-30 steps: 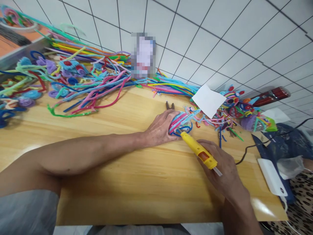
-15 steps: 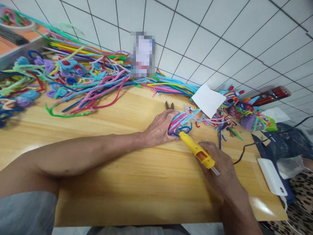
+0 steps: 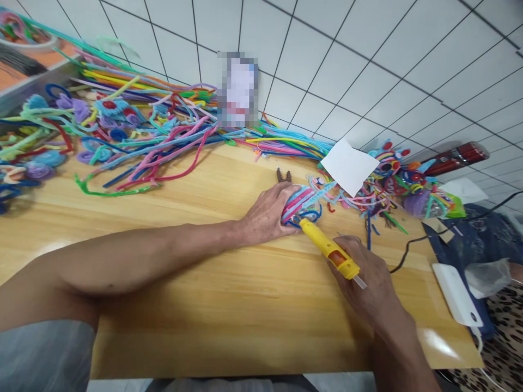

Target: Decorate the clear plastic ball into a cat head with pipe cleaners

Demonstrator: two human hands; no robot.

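Note:
My left hand [image 3: 269, 213] is wrapped round a small rounded craft piece [image 3: 301, 200], striped with pink and light blue pipe cleaners and with blue loops on its near side. Part of the piece is hidden by the fingers. In my right hand [image 3: 365, 280] is a yellow glue gun [image 3: 327, 246] with a clear glue stick poking out of its back end. Its nozzle tip is at the near side of the craft piece, by the blue pipe cleaners; whether it touches is too small to tell. Dark-handled pliers [image 3: 283, 175] lie just beyond my left hand.
Heaps of coloured pipe cleaners [image 3: 163, 144] spread along the back left. A phone-like blurred object [image 3: 239, 90] leans on the tiled wall. White paper [image 3: 349, 166], finished figures [image 3: 392, 163], a red can [image 3: 457, 158], a black cable [image 3: 406, 253] and a white power strip [image 3: 457, 294] are on the right.
Hardly anything differs. Both hands, the craft piece and the glue gun hold nearly the same position; the view has shifted very slightly.

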